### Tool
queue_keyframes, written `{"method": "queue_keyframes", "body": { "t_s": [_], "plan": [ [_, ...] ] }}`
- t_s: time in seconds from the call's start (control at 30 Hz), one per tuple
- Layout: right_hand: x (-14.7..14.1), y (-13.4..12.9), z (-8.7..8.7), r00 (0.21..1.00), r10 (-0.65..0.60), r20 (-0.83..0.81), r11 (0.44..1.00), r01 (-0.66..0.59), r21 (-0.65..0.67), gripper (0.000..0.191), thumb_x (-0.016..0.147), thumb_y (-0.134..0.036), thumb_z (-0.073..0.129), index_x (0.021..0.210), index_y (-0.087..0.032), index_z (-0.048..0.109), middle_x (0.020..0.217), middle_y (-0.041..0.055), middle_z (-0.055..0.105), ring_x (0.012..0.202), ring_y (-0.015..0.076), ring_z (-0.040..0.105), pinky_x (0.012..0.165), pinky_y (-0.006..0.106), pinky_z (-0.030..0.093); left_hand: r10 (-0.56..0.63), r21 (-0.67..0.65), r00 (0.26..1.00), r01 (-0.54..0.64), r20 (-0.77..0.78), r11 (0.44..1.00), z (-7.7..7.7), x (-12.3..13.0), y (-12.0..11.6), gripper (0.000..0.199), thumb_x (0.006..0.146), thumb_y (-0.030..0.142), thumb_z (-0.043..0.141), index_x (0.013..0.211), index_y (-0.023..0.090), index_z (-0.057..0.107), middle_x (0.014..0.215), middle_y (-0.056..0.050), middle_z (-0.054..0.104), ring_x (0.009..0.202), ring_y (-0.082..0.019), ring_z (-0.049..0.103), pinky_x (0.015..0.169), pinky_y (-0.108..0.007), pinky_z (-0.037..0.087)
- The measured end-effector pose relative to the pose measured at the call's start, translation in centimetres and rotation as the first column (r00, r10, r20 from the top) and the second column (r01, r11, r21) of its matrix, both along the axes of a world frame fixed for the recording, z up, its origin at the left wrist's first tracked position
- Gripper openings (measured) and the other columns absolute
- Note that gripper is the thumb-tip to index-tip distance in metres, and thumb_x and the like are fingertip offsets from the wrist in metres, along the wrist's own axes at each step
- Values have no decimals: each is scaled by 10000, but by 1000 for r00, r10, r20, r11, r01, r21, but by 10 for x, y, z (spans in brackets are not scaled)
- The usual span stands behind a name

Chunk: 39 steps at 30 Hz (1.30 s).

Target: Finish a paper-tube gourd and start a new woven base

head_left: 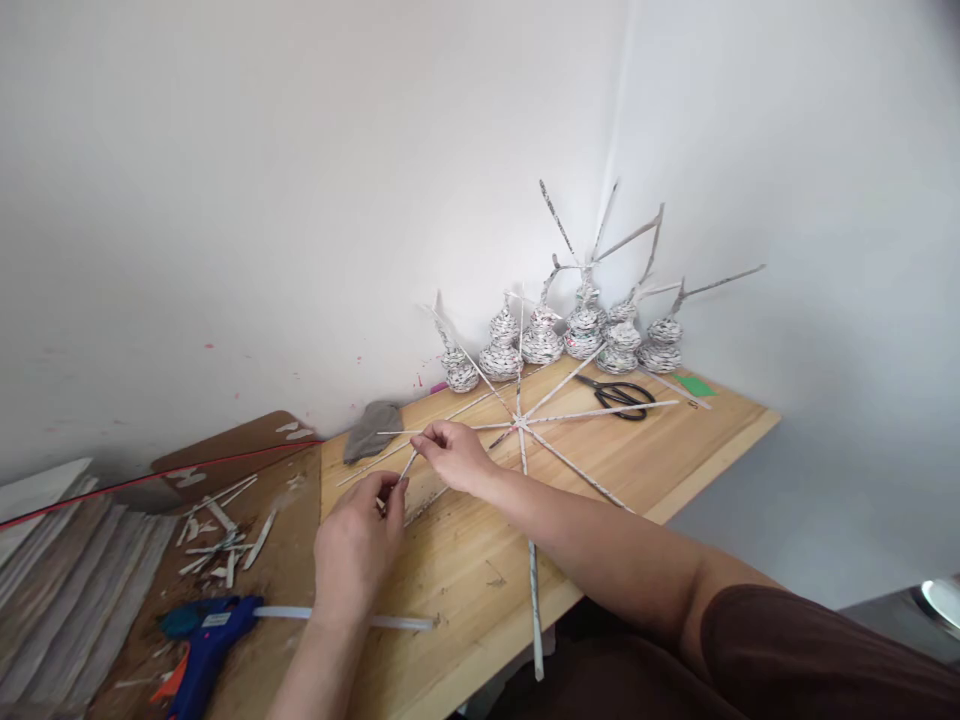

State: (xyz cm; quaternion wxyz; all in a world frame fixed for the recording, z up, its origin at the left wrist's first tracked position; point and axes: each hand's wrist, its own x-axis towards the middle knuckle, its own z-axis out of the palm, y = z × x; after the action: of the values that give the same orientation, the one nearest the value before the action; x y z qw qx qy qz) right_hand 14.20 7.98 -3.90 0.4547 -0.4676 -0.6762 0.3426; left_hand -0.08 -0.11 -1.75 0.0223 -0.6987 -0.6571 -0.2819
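Observation:
Several thin rolled-paper sticks cross at a hub [519, 422] on the wooden table and spread out like spokes. One spoke [535, 610] reaches over the table's front edge. To the left of the hub, my left hand [361, 535] pinches the lower end of a short paper stick [408, 465]. My right hand [453, 455] pinches the upper end of that same stick, its forearm passing over the spokes at the right. Part of the spokes is hidden beneath my right hand and forearm.
Several woven paper gourds [585, 328] stand along the wall, with black scissors [619, 397] and a green piece [696, 385] before them. At the left are a blue glue gun [214, 650] with a glue stick, paper scraps [225, 540], stacked paper [67, 600] and a grey cloth [373, 430].

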Motion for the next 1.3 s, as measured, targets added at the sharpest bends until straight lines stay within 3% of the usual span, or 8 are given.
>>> {"method": "queue_keyframes", "body": {
  "t_s": [0.27, 0.5, 0.67, 0.8, 0.9, 1.0, 1.13, 1.3],
  "plan": [
    [3, 3, 1, 997, -70, -16, 992, 71, 106, 272, 880, -293, 538, 625, -207, 496, 581, -34, 468, 576, 135, 410, 580, 265, 284, 19, -56, 1000, -18, 20, 998, -3, -1, -11, 157, 897, 320, 523, 887, 237, 657, 802, -16, 730, 660, -162, 649, 573, -244, 391],
    [3, 2, -2, 997, -5, -81, 993, 14, 117, 298, 857, -303, 544, 595, -210, 437, 560, -48, 409, 566, 125, 368, 580, 271, 254, 89, -114, 995, -84, 34, 990, -9, -8, -34, 150, 891, 302, 543, 963, 239, 659, 839, -25, 751, 718, -186, 692, 623, -259, 436],
    [3, 2, -2, 974, 106, -202, 994, -103, 27, 423, 852, -472, 551, 560, -207, 399, 532, -59, 351, 548, 109, 349, 552, 257, 263, 124, -88, 990, -118, 70, 989, -2, -13, -52, 165, 884, 307, 543, 947, 232, 675, 858, -33, 752, 722, -188, 688, 647, -262, 456],
    [3, 8, -2, 919, 172, -355, 963, -233, -136, 486, 826, -653, 482, 679, -194, 537, 608, -28, 490, 540, 105, 435, 493, 236, 316, 148, -39, 983, -144, 111, 989, 5, -20, -66, 198, 882, 344, 547, 957, 225, 686, 867, -32, 747, 722, -187, 677, 662, -265, 462],
    [2, 2, 5, 861, 254, -441, 892, -384, -237, 549, 767, -694, 534, 775, -158, 649, 676, 17, 581, 529, 101, 490, 474, 233, 354, 163, -4, 979, -164, 122, 987, 6, -22, -76, 209, 880, 352, 549, 954, 219, 692, 853, -31, 740, 709, -182, 666, 657, -262, 461],
    [0, -12, 14, 808, 303, -505, 837, -479, -265, 487, 685, -627, 681, 784, -150, 679, 700, 31, 617, 540, 100, 523, 487, 231, 378, 165, 23, 980, -169, 114, 985, 7, -21, -84, 208, 876, 348, 560, 957, 210, 694, 829, -32, 729, 697, -176, 655, 653, -260, 458],
    [-4, -29, 27, 784, 280, -554, 853, -468, -232, 387, 642, -532, 745, 702, -168, 630, 659, 3, 598, 523, 92, 499, 469, 227, 350, 144, 39, 981, -150, 133, 988, 12, -16, -95, 212, 879, 353, 570, 975, 205, 689, 813, -25, 716, 683, -162, 643, 659, -254, 462],
    [-4, -46, 46, 801, 301, -517, 909, -405, -99, 278, 733, -429, 698, 676, -189, 571, 567, -54, 489, 505, 87, 426, 484, 234, 321, 120, 53, 970, -134, 212, 990, 25, -8, -111, 218, 883, 368, 572, 971, 205, 688, 791, -17, 705, 631, -142, 623, 638, -246, 464]
  ]
}}
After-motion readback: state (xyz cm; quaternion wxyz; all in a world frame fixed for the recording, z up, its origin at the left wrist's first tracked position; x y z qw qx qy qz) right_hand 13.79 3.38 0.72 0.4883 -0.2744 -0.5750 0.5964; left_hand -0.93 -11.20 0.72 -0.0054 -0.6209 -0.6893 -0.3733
